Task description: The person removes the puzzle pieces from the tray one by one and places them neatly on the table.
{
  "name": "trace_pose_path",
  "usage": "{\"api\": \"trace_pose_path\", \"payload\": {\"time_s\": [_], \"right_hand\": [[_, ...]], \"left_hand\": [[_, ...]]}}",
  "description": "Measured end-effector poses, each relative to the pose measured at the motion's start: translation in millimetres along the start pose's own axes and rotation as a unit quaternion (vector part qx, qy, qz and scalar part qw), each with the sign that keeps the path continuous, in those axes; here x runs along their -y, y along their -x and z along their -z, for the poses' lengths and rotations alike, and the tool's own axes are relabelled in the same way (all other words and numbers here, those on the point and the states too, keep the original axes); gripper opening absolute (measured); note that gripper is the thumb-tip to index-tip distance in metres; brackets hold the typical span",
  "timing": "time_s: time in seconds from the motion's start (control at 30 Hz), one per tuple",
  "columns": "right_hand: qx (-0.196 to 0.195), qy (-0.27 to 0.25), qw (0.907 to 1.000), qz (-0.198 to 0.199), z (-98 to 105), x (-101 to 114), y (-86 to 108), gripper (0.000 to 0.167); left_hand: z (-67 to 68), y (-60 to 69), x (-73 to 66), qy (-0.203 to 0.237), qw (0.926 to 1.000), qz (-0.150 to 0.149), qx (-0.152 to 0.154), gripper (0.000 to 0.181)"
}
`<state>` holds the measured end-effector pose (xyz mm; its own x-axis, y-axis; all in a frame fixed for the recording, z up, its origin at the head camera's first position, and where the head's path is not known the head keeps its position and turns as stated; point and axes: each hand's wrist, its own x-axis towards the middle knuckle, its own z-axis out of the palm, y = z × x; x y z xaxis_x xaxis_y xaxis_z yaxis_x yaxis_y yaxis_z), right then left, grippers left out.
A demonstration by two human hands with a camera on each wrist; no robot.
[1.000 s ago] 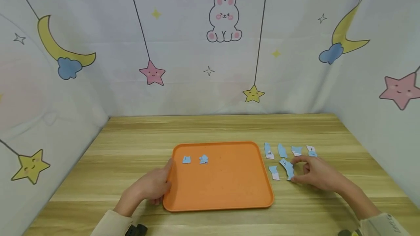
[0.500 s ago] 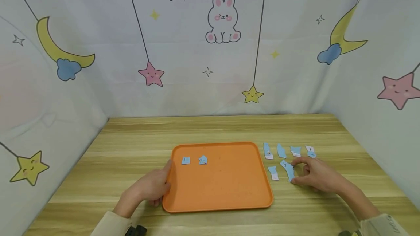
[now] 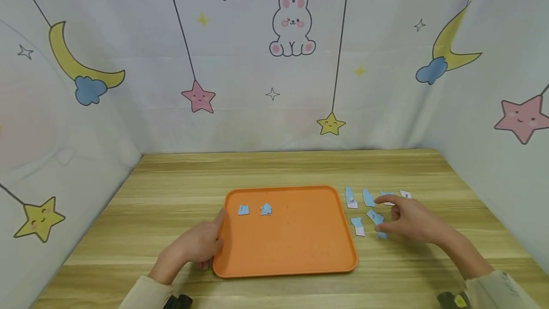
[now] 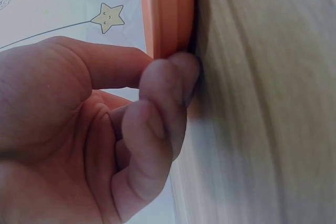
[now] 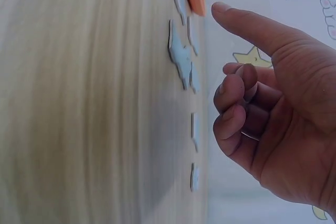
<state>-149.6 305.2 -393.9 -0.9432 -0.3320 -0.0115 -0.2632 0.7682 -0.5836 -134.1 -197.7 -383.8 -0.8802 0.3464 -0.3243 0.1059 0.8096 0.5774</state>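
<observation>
The orange tray (image 3: 287, 237) lies flat on the table, and my left hand (image 3: 201, 241) grips its left rim. In the left wrist view the fingers (image 4: 149, 124) are curled beside that rim. My right hand (image 3: 411, 218) hovers over a long blue piece (image 3: 374, 216), flat and irregular like a puzzle piece, covering part of it. Thumb and index finger are apart, holding nothing. The right wrist view shows the hand raised off the table, with the long piece (image 5: 180, 56) lying below. Near it is a blue-and-white piece (image 3: 358, 226).
Further flat pieces lie behind, among them a tall one (image 3: 350, 198) and a plain blue one (image 3: 368, 197); the right hand partly hides others. On the tray sit a small blue piece (image 3: 243, 210) and a blue cluster (image 3: 266, 210). A patterned curtain (image 3: 240, 128) surrounds the table.
My right hand has let go of the long blue piece's right side, risen, and shifted slightly left and back over it. The left hand stays at the tray's rim.
</observation>
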Motion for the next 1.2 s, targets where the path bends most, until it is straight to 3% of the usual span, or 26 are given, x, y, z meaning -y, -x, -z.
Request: {"api": "trace_pose_path", "payload": {"time_s": [0.17, 0.53, 1.2], "right_hand": [[-0.011, 0.022, 0.9996, 0.012, 0.0, 13.4, -7.3, 0.066], [-0.010, 0.013, 0.9994, 0.031, -7.0, 37.1, -26.7, 0.056], [0.034, -0.017, 0.9972, 0.065, -37.2, 82.2, -67.0, 0.054]], "left_hand": [[-0.2, -0.2, 0.4, 0.001, 1.0000, 0.000, 0.000, 0.077], [-1.0, -0.9, -0.5, -0.007, 0.9999, 0.010, -0.002, 0.077], [-0.9, -0.8, -1.1, -0.011, 0.9998, 0.012, -0.007, 0.077]]}}
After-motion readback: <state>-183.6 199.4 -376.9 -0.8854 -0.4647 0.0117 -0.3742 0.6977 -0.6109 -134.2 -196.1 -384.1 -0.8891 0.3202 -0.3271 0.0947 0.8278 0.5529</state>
